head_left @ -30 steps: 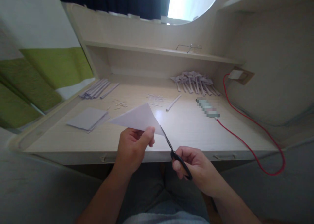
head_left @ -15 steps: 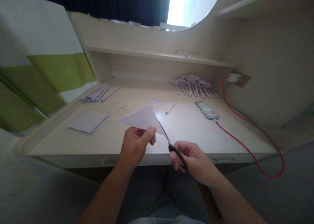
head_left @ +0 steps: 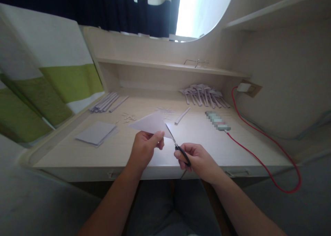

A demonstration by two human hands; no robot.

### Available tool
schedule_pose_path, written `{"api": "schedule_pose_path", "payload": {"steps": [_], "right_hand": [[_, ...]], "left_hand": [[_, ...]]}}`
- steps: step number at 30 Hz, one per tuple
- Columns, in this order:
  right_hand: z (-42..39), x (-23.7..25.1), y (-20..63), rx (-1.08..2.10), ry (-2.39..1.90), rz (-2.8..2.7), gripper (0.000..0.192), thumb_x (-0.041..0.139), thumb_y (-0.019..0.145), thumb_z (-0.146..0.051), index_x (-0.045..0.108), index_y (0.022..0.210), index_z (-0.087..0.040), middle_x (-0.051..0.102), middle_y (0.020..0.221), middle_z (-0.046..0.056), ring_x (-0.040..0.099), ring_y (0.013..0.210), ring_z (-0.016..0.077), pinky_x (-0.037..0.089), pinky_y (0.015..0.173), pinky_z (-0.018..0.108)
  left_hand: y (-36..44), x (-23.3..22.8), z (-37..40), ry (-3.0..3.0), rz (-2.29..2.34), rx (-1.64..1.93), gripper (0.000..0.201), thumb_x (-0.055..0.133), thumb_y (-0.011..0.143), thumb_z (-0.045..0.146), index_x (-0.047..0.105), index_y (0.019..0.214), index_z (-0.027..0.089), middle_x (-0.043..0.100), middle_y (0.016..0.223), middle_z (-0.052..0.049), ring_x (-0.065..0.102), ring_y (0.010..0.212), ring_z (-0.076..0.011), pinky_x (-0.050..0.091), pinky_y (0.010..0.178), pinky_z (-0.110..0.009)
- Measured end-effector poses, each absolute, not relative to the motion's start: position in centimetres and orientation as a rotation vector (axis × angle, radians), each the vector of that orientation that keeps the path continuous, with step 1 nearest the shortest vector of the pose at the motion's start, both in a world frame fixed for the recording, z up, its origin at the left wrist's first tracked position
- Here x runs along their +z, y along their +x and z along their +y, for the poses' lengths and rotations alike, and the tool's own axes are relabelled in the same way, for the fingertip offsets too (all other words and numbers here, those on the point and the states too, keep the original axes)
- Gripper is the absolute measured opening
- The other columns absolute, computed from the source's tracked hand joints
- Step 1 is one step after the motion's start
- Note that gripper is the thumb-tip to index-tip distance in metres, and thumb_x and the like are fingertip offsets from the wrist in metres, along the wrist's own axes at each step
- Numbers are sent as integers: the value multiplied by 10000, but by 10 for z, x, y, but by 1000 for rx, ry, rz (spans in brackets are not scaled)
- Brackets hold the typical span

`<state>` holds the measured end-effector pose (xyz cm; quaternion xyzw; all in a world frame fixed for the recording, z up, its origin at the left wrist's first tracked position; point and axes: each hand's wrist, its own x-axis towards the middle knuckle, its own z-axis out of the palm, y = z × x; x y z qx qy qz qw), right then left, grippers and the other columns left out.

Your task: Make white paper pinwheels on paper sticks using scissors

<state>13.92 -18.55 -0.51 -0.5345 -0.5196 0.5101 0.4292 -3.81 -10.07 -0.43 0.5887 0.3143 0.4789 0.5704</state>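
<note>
Pale wood makes up the desk (head_left: pixel 196 139), which has a low shelf along its back and striped green and white fabric at its left. Above the desk's front edge, the left hand (head_left: pixel 144 148) pinches a folded white paper triangle (head_left: pixel 151 124) between thumb and fingers at its near edge. The right hand (head_left: pixel 198 158) is curled through the black handles of a pair of scissors (head_left: pixel 178 148), whose blades meet the paper's right edge just beside the left thumb. On the desk lie a stack of paper squares (head_left: pixel 97 132) at the left, rolled paper strips (head_left: pixel 107 102) behind it, folded paper pieces (head_left: pixel 204 92) at the back right, and a red cable (head_left: pixel 258 160) running to a wall plug.
</note>
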Motion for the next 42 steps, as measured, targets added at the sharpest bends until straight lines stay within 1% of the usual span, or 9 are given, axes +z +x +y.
{"api": "schedule_pose_path", "payload": {"steps": [7, 18, 22, 25, 28, 30, 35, 39, 42], "right_hand": [[-156, -3, 143, 1232, -1306, -1333, 446, 751, 813, -567, 605, 684, -166, 606, 581, -22, 442, 479, 82, 331, 500, 242], [-122, -14, 147, 1154, -1358, -1348, 512, 713, 784, -662, 581, 674, -179, 567, 540, -27, 421, 444, 81, 312, 450, 237], [-98, -14, 152, 1039, -1466, -1383, 537, 683, 783, -698, 595, 669, -181, 636, 583, 13, 454, 440, 87, 345, 444, 239], [-77, -8, 169, 871, -1634, -1426, 437, 739, 788, -579, 668, 684, -161, 701, 636, 44, 501, 446, 91, 370, 466, 237], [-65, -1, 196, 663, -1859, -1470, 288, 843, 703, -395, 700, 634, -155, 646, 511, 21, 529, 434, 117, 337, 474, 249], [-67, 0, 215, 526, -1979, -1478, 215, 844, 695, -336, 723, 678, -159, 637, 496, 12, 557, 458, 137, 328, 498, 256], [-88, -8, 251, 233, -2160, -1468, 149, 816, 701, -277, 719, 698, -164, 719, 674, 83, 641, 658, 209, 335, 572, 285], [-106, -5, 258, 193, -2164, -1490, 124, 801, 702, -230, 714, 645, -163, 720, 701, 106, 644, 725, 237, 360, 610, 305], [-118, 12, 238, 240, -2040, -1523, 194, 721, 830, -339, 745, 762, -159, 749, 847, 113, 651, 758, 214, 417, 653, 301]], "left_hand": [[-29, -8, -74, 1355, 703, 1098, 338, 681, 827, 342, 578, 560, 162, 555, 557, 19, 499, 552, -116, 464, 588, -247], [-20, -10, -38, 1296, 676, 1056, 314, 718, 764, 383, 584, 594, 155, 560, 549, 15, 481, 521, -109, 447, 549, -249], [-19, -13, -26, 1288, 716, 1056, 317, 726, 754, 404, 587, 611, 157, 573, 579, 10, 495, 538, -113, 463, 559, -257], [-22, -17, -26, 1310, 770, 1068, 341, 745, 744, 433, 605, 606, 154, 582, 584, 6, 514, 554, -117, 466, 566, -253], [-28, -21, -32, 1363, 822, 1072, 380, 765, 735, 459, 633, 568, 144, 609, 585, -16, 544, 572, -126, 490, 601, -265], [-31, -24, -39, 1400, 846, 1069, 398, 767, 736, 478, 662, 555, 139, 636, 592, -36, 571, 581, -138, 506, 623, -279], [-37, -25, -61, 1470, 831, 1036, 401, 719, 794, 505, 728, 613, 147, 708, 655, -65, 642, 651, -174, 543, 692, -309], [-39, -21, -78, 1526, 778, 978, 449, 637, 876, 523, 747, 645, 154, 739, 693, -72, 674, 692, -190, 552, 732, -319], [-39, -17, -90, 1580, 737, 911, 467, 603, 917, 509, 759, 651, 157, 747, 684, -69, 675, 691, -192, 537, 752, -319]]}}
